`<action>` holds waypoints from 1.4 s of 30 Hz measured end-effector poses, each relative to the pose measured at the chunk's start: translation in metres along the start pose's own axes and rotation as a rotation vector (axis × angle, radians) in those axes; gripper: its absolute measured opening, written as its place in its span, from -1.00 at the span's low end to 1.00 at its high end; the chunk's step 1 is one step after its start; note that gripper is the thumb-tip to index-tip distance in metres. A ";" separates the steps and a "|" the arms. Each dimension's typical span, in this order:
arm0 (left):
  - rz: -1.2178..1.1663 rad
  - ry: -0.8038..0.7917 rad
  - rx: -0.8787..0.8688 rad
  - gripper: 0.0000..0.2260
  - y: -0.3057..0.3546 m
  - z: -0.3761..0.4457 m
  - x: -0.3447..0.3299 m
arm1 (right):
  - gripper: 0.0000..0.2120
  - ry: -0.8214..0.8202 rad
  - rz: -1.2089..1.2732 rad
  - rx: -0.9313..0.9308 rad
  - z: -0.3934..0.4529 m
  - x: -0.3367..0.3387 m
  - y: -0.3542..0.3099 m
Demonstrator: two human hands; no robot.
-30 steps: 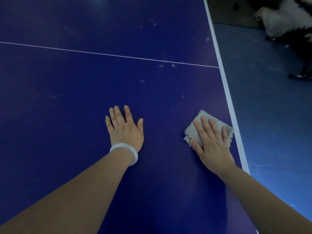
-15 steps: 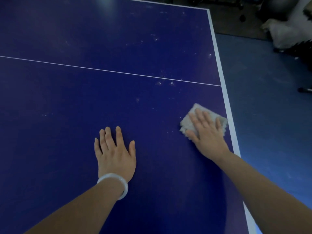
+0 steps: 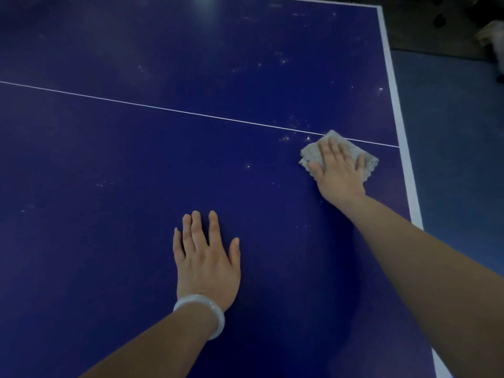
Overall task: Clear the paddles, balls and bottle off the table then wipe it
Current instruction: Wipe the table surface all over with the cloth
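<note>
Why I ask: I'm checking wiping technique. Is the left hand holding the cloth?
No, the left hand rests flat on the bare table, while the right hand presses the cloth.

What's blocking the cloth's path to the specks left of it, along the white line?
Nothing visible. The right hand presses the cloth flat on the table, its far corner touching the white line. The specks lie just left of it. The left hand rests flat nearer the person, off that path.

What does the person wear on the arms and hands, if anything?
Both forearms are bare, with no sleeves or gloves in view. The left wrist carries a smooth, pale white bangle, round and fairly thick. The left hand and the right hand show no rings.
</note>
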State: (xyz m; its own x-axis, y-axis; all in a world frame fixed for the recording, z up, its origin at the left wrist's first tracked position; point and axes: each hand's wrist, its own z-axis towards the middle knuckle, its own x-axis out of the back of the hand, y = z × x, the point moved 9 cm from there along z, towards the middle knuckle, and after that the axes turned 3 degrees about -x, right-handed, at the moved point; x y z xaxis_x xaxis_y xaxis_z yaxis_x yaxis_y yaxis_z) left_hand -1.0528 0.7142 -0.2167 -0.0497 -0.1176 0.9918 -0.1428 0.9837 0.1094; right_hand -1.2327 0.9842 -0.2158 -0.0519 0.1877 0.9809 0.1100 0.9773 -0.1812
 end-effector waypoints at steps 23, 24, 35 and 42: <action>-0.001 -0.008 -0.002 -0.33 0.000 0.000 0.001 | -0.42 -0.007 -0.013 -0.479 -0.025 0.016 0.070; 0.001 -0.002 -0.002 -0.32 0.001 0.000 0.002 | -0.42 -0.002 -0.013 -0.513 -0.029 0.012 0.052; -0.006 0.030 -0.005 -0.35 0.003 0.000 0.002 | -0.42 -0.093 -0.032 0.086 -0.068 -0.018 -0.053; 0.008 0.027 -0.012 -0.36 0.004 0.000 0.003 | -0.42 0.026 -0.021 -0.273 -0.111 -0.005 -0.009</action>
State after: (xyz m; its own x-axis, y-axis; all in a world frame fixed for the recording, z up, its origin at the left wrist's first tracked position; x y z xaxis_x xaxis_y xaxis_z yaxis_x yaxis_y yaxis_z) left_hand -1.0536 0.7181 -0.2133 -0.0243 -0.1065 0.9940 -0.1305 0.9861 0.1025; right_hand -1.1233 0.9637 -0.2108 -0.0317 0.1616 0.9863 0.3726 0.9176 -0.1384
